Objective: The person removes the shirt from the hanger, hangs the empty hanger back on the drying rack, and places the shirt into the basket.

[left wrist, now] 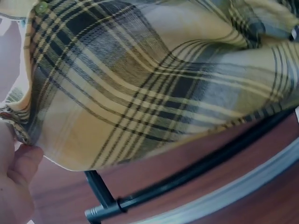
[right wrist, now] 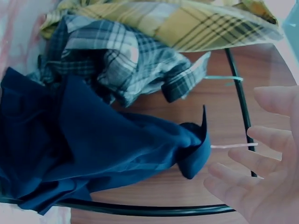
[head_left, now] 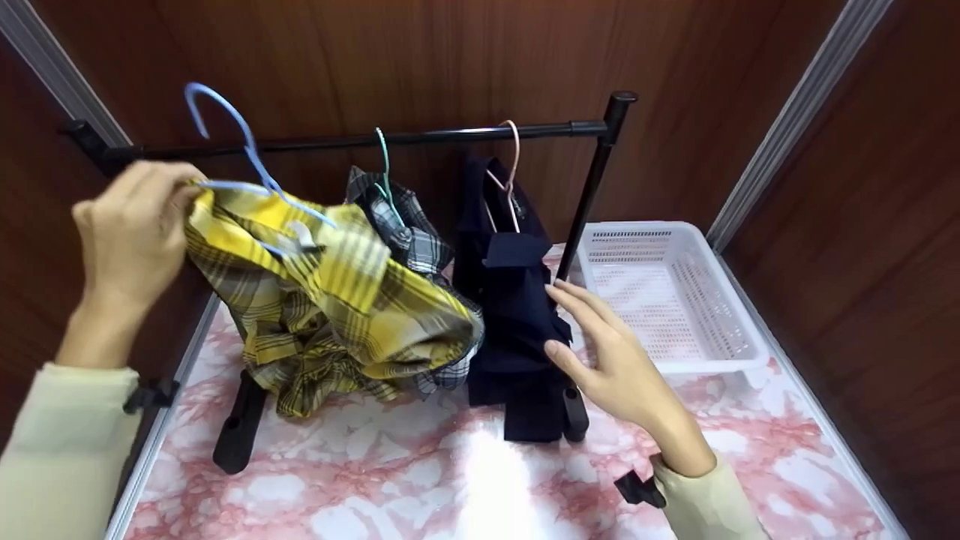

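Evidently soft: yellow plaid shirt (head_left: pixel 352 292) before black garment rack (head_left: pixel 450 136)

Left of the rack's middle, the shirt is probably behaving as light, floppy cloth, its shoulder (head_left: pixel 210 225) offering the firmest grip. Right of the rack, a white plastic basket (head_left: pixel 679 366) is showing its slotted floor. The left hand (head_left: pixel 135 232) is pinching that shoulder; the right hand (head_left: pixel 611 360) is hovering, fingers spread, near the rack's right post (head_left: pixel 589 195).

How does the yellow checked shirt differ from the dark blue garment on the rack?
The yellow checked shirt is patterned; the dark blue garment looks plain. The shirt has a blue hanger, the garment a pink hanger. The left hand grips the shirt, while the garment hangs from the black rail. Both are on hangers.
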The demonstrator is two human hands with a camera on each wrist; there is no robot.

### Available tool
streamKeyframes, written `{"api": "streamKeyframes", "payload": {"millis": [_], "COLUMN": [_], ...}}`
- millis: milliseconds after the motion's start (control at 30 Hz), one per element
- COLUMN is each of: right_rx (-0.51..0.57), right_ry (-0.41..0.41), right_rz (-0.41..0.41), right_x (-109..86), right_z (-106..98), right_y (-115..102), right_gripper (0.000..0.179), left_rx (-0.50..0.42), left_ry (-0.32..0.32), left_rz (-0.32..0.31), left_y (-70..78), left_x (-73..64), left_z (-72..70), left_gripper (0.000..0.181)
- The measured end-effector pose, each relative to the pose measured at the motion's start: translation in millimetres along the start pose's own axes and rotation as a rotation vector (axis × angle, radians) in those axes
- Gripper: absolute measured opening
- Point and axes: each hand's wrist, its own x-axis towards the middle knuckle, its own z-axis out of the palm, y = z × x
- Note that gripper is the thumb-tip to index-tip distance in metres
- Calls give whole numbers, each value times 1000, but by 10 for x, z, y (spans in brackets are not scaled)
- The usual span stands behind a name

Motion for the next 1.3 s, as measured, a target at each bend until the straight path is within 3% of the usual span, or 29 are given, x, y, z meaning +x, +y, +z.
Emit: {"api": "streamKeyframes", "payload": {"millis": [267, 433, 667, 900, 1100, 1300], "right_rx": [51, 74, 100, 82, 69, 40], "right_ry": [31, 27, 34, 67, 125, 119], "right_rz": [-37, -67, -126, -181, -172, -135], "right_x": [141, 222, 409, 556, 508, 368], "right_z": [11, 74, 247, 451, 537, 417], "right_y": [-130, -203, -290, -284, -194, -133], "right_gripper": [54, 50, 46, 38, 23, 16], "left_rx": [-42, -23, -24, -4, 27, -18], "left_ry": [-97, -152, -182, -211, -267, -334], "left_rz": [75, 107, 135, 124, 119, 117], "left_y": [382, 537, 645, 734, 793, 897], "left_x": [-232, -323, -458, -572, -692, -798], "left_z": [64, 90, 185, 282, 366, 443], "left_gripper": [9, 8, 4, 5, 8, 10]}}
